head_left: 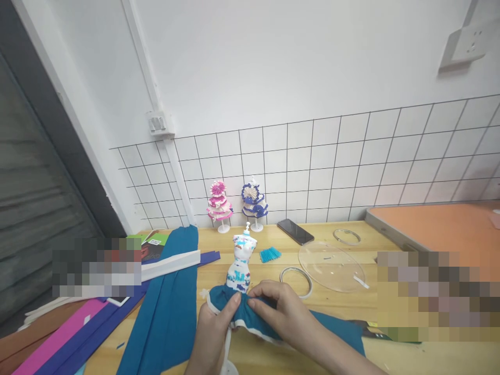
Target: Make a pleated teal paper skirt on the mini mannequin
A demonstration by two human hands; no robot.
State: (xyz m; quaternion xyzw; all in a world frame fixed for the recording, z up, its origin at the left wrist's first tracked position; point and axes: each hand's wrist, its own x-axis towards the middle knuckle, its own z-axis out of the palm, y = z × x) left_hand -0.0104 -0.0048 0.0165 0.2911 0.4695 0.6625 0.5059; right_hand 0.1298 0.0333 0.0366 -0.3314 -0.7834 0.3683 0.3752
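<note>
The left hand [213,330] and right hand [287,312] had their fingers clamped on a teal, white-edged, crepe-like strip [221,297], gathered against the hips of a small white, blue-smeared dress form [242,255] on the wooden table [258,359]. At three o'clock from the form, a round clear plastic disc, perhaps a shallow dish [320,271], bore small specks; pleated blue material [270,254] lay at two.

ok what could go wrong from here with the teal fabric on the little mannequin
The folds in the teal fabric might slip if the left hand or right hand lets go.

The mannequin, on a thin stand, could tip or twist under pressure.

The fabric appears to run under the right forearm, so it might get tugged.
</note>
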